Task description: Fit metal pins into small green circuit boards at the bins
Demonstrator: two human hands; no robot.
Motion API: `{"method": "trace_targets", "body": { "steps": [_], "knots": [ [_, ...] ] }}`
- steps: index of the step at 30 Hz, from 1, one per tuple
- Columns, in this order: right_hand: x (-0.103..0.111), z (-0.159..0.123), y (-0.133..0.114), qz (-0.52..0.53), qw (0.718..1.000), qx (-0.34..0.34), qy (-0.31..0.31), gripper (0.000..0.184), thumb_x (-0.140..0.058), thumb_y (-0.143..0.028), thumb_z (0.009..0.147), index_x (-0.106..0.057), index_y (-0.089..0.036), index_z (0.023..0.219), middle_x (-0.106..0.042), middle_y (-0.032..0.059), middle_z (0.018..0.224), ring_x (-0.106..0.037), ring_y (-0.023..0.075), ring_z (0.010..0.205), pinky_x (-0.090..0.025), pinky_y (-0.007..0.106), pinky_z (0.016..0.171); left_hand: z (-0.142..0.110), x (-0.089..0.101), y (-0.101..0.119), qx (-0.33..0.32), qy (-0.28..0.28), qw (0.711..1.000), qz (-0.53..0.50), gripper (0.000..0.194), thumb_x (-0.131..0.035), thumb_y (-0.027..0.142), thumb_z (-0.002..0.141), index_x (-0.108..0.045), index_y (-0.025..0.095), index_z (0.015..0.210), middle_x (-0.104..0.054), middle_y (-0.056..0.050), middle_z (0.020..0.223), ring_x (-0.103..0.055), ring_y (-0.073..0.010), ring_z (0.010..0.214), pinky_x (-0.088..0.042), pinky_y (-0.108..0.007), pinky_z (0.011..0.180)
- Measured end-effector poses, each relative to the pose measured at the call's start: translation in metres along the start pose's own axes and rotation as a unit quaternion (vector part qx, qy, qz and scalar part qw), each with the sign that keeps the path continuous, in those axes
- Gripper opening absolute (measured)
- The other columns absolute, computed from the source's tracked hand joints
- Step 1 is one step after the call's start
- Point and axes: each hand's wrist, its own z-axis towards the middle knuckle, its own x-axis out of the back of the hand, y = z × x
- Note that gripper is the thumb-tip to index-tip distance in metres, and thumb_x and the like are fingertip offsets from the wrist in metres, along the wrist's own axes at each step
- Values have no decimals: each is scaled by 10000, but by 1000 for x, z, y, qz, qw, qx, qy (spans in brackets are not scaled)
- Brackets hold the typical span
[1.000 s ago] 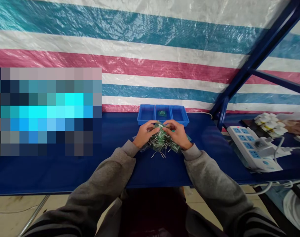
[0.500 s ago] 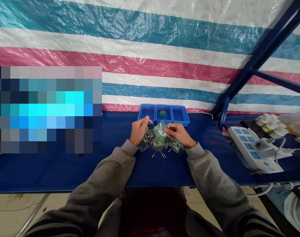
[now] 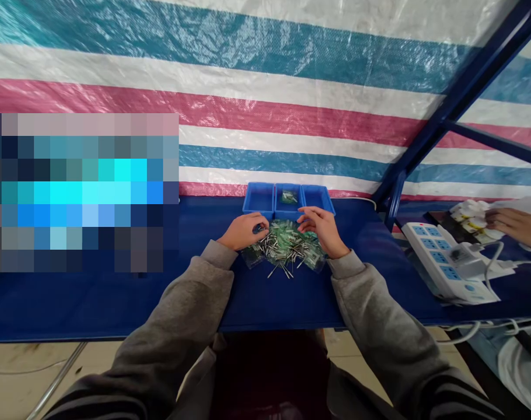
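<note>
Bare blue bench [image 3: 94,303] lies open at nine o'clock. The left hand [image 3: 243,231] rests on the pile of parts [image 3: 285,249], fingers curled; whether they pinch anything, I cannot tell. The right hand [image 3: 321,230], fingers loosely spread, touches the pile's two o'clock edge. The blue trays [image 3: 288,200] sit at twelve and the power strip [image 3: 449,262] at three.

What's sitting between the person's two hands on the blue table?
In the head view, a heap of small green circuit boards and thin metal pins lies between the left hand and the right hand, on the dark blue table.
</note>
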Motion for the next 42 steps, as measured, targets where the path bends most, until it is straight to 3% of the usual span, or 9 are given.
{"method": "trace_targets", "body": {
  "steps": [3,10,20,23,27,33,37,42],
  "knots": [
    [-1,0,3,-38,999,8,-27,338,-709,-490,730,-688,-171,838,-663,23,687,-610,134,513,-477,270,486,-1,0,-6,10,-58,998,31,194,-539,354,851,-649,200,895,-678,-37,939,-616,-183,797,-436,-277,690],
    [-4,1,7,-82,995,16,-53,344,-682,-506,728,-673,-175,823,-653,10,667,-581,125,486,-399,242,422,-2,6,-12,62,-96,989,88,159,-551,332,824,-647,207,847,-677,-29,904,-613,-192,803,-420,-275,674],
    [-5,-1,8,-114,991,20,-69,307,-654,-492,760,-663,-194,832,-657,15,672,-554,127,478,-391,251,418,-3,0,-22,35,-72,994,78,142,-569,171,709,-674,236,778,-708,-7,799,-607,-177,698,-385,-253,598],
    [-4,-1,10,-123,990,25,-72,310,-638,-492,775,-659,-191,847,-655,11,674,-554,125,479,-394,249,421,-2,5,-19,32,-42,996,68,126,-573,183,744,-684,230,777,-702,-12,750,-594,-171,647,-379,-259,582],
    [-5,-2,10,-155,984,61,-68,284,-624,-455,802,-665,-185,880,-649,13,701,-552,121,494,-409,255,452,-1,9,-7,19,50,998,28,140,-557,245,838,-687,203,808,-700,-34,783,-579,-165,632,-401,-274,614],
    [-11,-9,9,-240,953,170,-77,296,-642,-443,829,-694,-211,1004,-691,59,929,-604,164,709,-479,282,579,2,-13,23,16,187,977,-102,238,-533,331,916,-689,162,856,-714,-51,813,-602,-153,670,-438,-260,657],
    [-11,-10,11,-253,946,194,-59,239,-635,-433,839,-707,-208,874,-702,54,841,-613,177,694,-501,313,634,3,-24,35,42,206,965,-157,268,-544,372,915,-693,164,836,-700,-36,746,-578,-141,615,-437,-251,617],
    [-9,-8,12,-249,947,199,-34,193,-648,-395,828,-678,-205,831,-688,44,787,-610,182,677,-496,317,645,2,-26,40,83,214,952,-204,308,-540,406,915,-686,162,794,-662,-19,664,-549,-132,571,-434,-247,590]
  ]
}}
